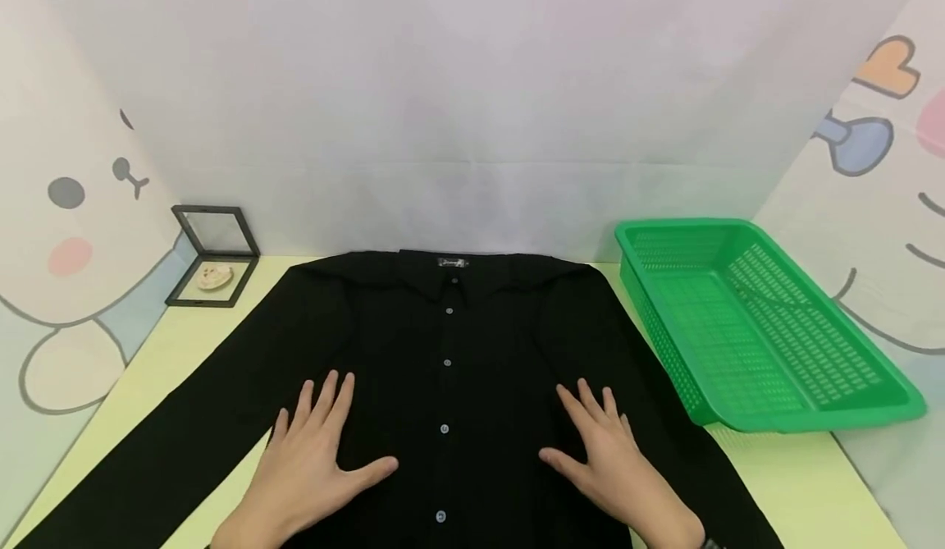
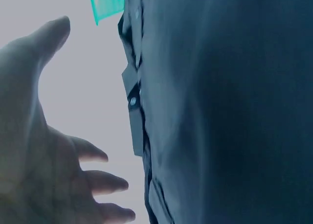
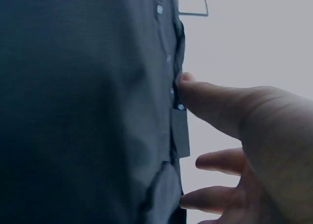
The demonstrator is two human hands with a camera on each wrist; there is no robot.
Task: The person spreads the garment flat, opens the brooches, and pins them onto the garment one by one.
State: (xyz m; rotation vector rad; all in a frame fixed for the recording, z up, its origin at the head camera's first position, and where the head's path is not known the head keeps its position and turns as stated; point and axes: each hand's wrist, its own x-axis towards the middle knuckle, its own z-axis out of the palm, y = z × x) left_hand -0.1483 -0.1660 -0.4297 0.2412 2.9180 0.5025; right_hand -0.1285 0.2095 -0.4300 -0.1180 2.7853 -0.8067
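Observation:
A black button-up shirt (image 1: 490,352) lies spread front side up on the pale yellow table, collar at the far edge and sleeves angled out to both sides. Over its left half is my left hand (image 1: 306,459), fingers straight and spread, thumb toward the button row. My right hand (image 1: 616,467) mirrors it over the right half, fingers also extended. Neither hand grips anything. In the left wrist view the left hand (image 2: 44,150) appears apart from the cloth. The right wrist view has the right hand (image 3: 254,136) with its thumb overlapping the shirt's edge; contact cannot be told.
A green plastic basket (image 1: 819,418) stands at the right, close against the shirt's right sleeve. At the back left an open black-framed display case (image 1: 239,280) holds a small pale round object (image 1: 214,276). Cartoon-printed cloth (image 1: 66,286) lines the sides.

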